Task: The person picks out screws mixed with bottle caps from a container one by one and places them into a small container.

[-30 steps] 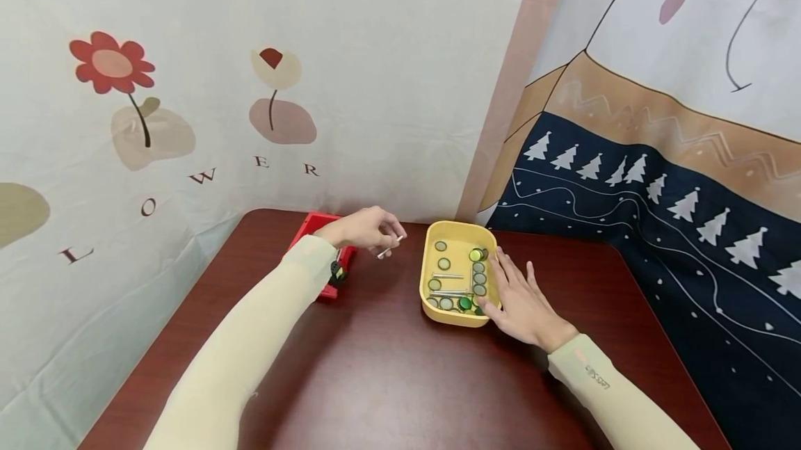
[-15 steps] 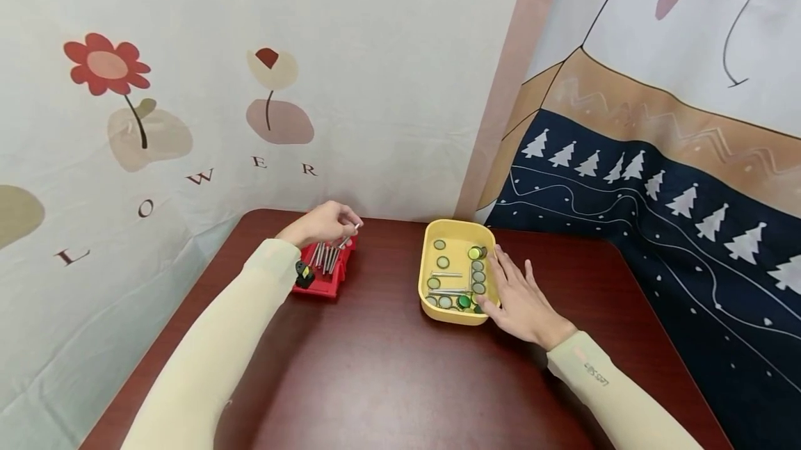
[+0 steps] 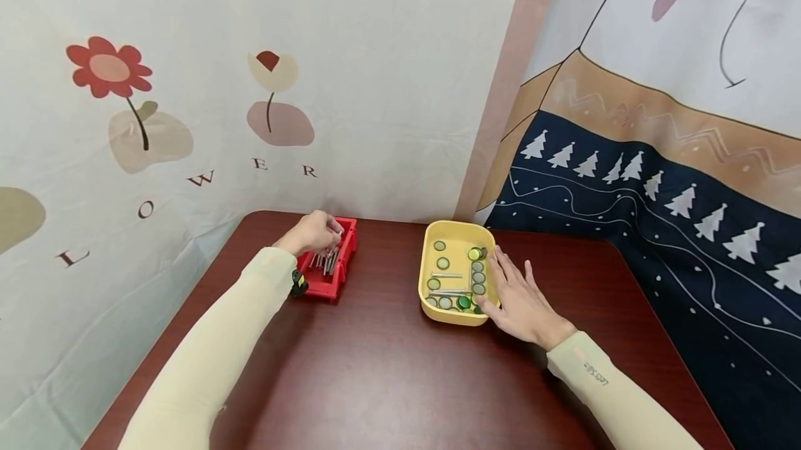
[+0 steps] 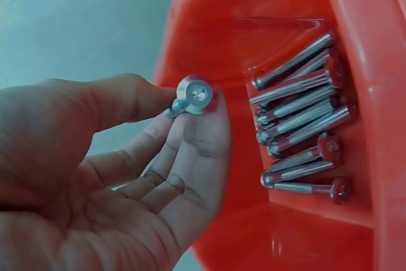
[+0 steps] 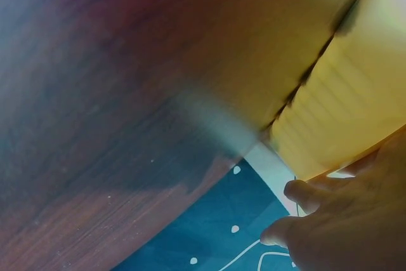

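Note:
My left hand is over the red bin at the far left of the table. In the left wrist view, its thumb and fingers pinch a silver bolt with a round socketed head. Several similar bolts lie side by side inside the bin. My right hand rests against the right rim of the yellow tray, fingers extended. Inside that tray are several round caps, some green and some showing pale undersides, along with a few long bolts. The right wrist view shows the tray's outer wall beside the fingers.
Both containers stand toward the back of a dark red wooden table, with a stretch of tabletop between them. A pale printed cloth hangs behind the table, and a dark blue cloth with white trees hangs on the right.
My left hand has carried the bolt leftward from between the containers, then lower over the red bin, uncovering more of the bin. The right hand stays at the yellow tray.

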